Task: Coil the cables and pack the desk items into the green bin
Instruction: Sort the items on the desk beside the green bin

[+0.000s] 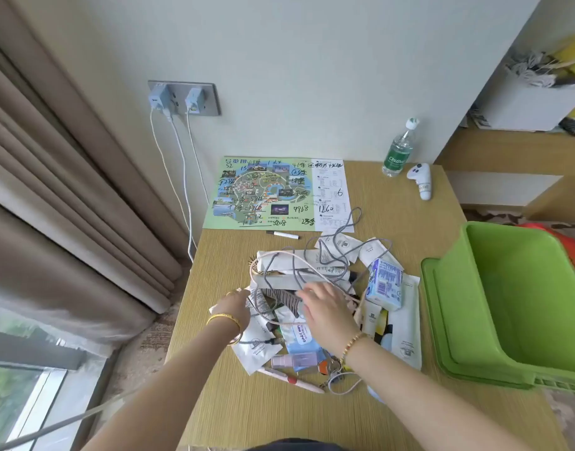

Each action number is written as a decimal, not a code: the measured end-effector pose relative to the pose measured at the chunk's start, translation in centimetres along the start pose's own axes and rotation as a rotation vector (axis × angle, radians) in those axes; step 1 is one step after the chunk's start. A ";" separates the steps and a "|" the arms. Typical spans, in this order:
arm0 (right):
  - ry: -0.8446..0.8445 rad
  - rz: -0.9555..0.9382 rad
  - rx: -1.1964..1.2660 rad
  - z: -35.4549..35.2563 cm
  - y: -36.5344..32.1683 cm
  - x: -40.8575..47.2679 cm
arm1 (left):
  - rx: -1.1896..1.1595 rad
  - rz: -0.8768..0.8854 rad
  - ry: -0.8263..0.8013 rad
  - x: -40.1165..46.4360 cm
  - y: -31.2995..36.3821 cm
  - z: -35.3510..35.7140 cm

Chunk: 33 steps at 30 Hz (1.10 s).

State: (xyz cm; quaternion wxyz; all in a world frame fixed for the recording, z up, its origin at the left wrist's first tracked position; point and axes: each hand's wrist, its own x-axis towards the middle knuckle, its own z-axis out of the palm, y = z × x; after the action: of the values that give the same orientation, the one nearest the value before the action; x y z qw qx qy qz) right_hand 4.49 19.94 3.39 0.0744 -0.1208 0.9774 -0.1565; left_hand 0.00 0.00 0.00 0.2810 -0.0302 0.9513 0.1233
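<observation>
The grey cable (341, 252) lies in loose loops over a heap of packets (370, 252), tubes and small desk items in the middle of the desk (247, 415), and a pale cable (263, 265) arcs across the same heap. The main risk, as I judge it, is snagging: the two cables cross each other and thread between the packets, so pulling one up to coil it could drag light items off the desk edge or topple the tissue pack (385, 284).

The right hand (325, 307) hovers over the heap with fingers spread and relaxed, resting on or just above the cable strands, gripping nothing that I can see. The left hand (237, 307) is at the heap's left edge, where the pale cable bends; its fingers are hidden, so I cannot tell whether it pinches the cable.

The green bin (520, 307) sits tilted at the desk's right side, holding nothing visible. Farther back lie a marker (282, 235), a map (269, 193), a water bottle (398, 151) and a white controller (421, 180).
</observation>
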 end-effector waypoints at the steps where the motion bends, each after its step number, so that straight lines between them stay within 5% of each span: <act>1: -0.026 -0.041 -0.055 0.5 -0.3 1.1 | 0.059 -0.018 -0.036 0.4 0.0 0.0; 7: -0.171 0.096 -0.227 2.6 -0.8 3.9 | 0.088 -0.076 -0.100 1.7 0.8 1.9; 13: -0.171 0.144 -0.198 3.5 -0.3 3.9 | -0.249 -0.226 -0.191 3.8 1.2 1.3; 16: -0.175 0.164 -0.172 3.3 -0.3 4.1 | -0.161 -0.304 -0.164 4.4 1.2 1.2; 23: -0.124 0.291 -0.010 3.1 -0.3 4.0 | -0.142 -0.432 -0.177 4.6 3.1 2.0; 27: -0.096 0.442 0.149 1.9 -0.1 4.7 | -0.317 -0.429 -0.202 4.6 2.7 1.5; 33: 0.133 0.508 0.249 -0.8 -0.2 5.4 | -0.492 -0.405 -0.087 3.2 2.2 -1.3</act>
State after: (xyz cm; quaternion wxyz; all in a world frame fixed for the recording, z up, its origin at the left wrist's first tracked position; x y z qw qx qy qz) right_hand -0.77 18.57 3.62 0.0614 0.1485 0.9524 -0.2592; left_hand -3.60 1.84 -0.21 0.3247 -0.2807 0.8547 0.2921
